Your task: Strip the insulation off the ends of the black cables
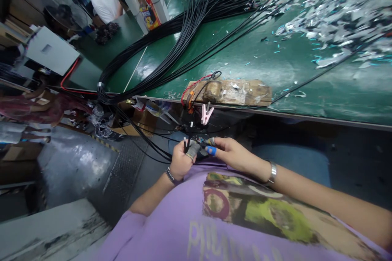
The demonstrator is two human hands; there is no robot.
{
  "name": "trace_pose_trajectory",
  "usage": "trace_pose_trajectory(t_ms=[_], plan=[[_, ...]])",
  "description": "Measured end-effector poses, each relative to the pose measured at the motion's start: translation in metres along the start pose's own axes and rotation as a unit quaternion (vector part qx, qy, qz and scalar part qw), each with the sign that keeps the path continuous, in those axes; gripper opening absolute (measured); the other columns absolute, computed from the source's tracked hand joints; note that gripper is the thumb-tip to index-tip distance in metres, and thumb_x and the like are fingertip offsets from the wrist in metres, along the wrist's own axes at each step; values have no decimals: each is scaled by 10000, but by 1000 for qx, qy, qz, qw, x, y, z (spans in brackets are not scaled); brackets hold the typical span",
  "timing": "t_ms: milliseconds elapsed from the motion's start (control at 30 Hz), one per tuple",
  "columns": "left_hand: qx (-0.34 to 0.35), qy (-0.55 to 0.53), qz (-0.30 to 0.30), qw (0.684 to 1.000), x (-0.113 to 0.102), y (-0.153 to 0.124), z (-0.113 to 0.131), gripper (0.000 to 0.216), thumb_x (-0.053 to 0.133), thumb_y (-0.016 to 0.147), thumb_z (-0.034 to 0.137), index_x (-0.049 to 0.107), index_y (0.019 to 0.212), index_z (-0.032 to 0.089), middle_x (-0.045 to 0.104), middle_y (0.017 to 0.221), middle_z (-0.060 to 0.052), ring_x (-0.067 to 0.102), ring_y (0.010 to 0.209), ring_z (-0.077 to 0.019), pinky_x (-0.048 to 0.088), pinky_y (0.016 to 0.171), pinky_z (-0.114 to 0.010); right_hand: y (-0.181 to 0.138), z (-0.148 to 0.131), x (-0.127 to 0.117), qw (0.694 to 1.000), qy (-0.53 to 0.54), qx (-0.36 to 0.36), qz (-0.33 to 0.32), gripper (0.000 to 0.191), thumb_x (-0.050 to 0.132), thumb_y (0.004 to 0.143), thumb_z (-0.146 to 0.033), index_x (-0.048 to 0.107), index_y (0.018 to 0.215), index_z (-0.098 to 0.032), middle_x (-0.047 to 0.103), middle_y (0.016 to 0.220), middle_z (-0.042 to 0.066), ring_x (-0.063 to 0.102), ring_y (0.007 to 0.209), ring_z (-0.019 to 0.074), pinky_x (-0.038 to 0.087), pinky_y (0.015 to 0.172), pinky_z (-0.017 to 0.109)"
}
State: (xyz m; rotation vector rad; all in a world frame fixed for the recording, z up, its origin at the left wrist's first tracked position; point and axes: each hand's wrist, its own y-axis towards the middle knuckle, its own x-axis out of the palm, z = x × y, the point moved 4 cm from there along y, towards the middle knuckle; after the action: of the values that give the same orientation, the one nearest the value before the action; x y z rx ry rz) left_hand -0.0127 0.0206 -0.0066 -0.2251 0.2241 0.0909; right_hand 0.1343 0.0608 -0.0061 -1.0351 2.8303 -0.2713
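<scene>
My left hand [181,162] is closed around black cables [159,153] in front of my body, and a short stub of cable sticks up past the fingers. Close beside it, my right hand [234,154] pinches at the cable end; small wires and foil there are too small to make out clearly. Tape wraps fingertips on both hands, blue on one right finger. A pink clip [206,114] hangs at the table edge just above the hands. Behind it a worn wooden block [239,91] with red and black wires lies along the edge.
A large looped bundle of black cables [171,45] lies on the green table [232,55] and hangs over its edge. Foil scraps [346,20] are heaped at the right. A cardboard box [143,120] stands below. Another person [105,4] sits across the table.
</scene>
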Motion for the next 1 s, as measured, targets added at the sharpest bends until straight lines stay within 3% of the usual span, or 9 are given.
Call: trace_pose_trajectory(t_ms=[233, 367, 533, 700, 800, 900, 1000], plan=[[-1, -22, -3, 1000, 0, -2, -5, 404, 598, 752, 508, 481, 573, 164, 425, 413, 65, 305, 360, -33, 251, 402, -186, 1, 9, 3, 991, 88, 101, -19, 443, 641, 621, -588, 547, 589, -156, 484, 517, -39, 351, 485, 72, 300, 475, 230], [5, -44, -12, 999, -1, -2, -2, 426, 582, 752, 547, 489, 589, 164, 412, 394, 65, 288, 347, -34, 229, 386, -190, 0, 20, 4, 977, 139, 163, -2, 459, 690, 562, -585, 527, 571, -156, 529, 513, -23, 342, 439, 52, 248, 418, 211], [-10, -61, -55, 997, 4, -2, -1, 441, 597, 734, 563, 482, 591, 161, 408, 390, 66, 275, 337, -30, 204, 372, -191, 2, 13, 5, 943, 286, 172, 0, 496, 722, 533, -597, 526, 673, -163, 585, 555, -17, 306, 392, 29, 187, 351, 183], [-28, -67, -80, 994, 5, -1, -2, 424, 601, 738, 550, 492, 616, 158, 402, 388, 70, 267, 331, -29, 176, 364, -191, 4, 9, 8, 929, 321, 186, -23, 531, 818, 429, -517, 510, 682, -164, 611, 565, -11, 335, 391, 25, 193, 335, 163], [-25, -59, -90, 994, 5, 0, -1, 436, 593, 740, 556, 491, 607, 154, 401, 391, 68, 266, 332, -26, 174, 365, -192, 4, 11, 9, 924, 333, 184, -30, 539, 802, 442, -551, 501, 668, -166, 601, 553, -14, 334, 390, 26, 191, 334, 164], [-28, -55, -100, 993, 6, 1, -1, 433, 584, 750, 550, 495, 603, 153, 398, 386, 69, 265, 326, -26, 172, 360, -193, 4, 12, 10, 930, 323, 170, -44, 544, 773, 462, -591, 505, 669, -165, 594, 561, -16, 330, 396, 28, 185, 341, 172], [-40, -63, -106, 992, 8, 1, -2, 431, 570, 765, 543, 491, 599, 153, 393, 380, 70, 262, 321, -27, 170, 357, -191, 6, 11, 9, 959, 250, 130, -37, 503, 779, 487, -548, 528, 686, -160, 567, 570, -35, 345, 429, 36, 234, 379, 183]])
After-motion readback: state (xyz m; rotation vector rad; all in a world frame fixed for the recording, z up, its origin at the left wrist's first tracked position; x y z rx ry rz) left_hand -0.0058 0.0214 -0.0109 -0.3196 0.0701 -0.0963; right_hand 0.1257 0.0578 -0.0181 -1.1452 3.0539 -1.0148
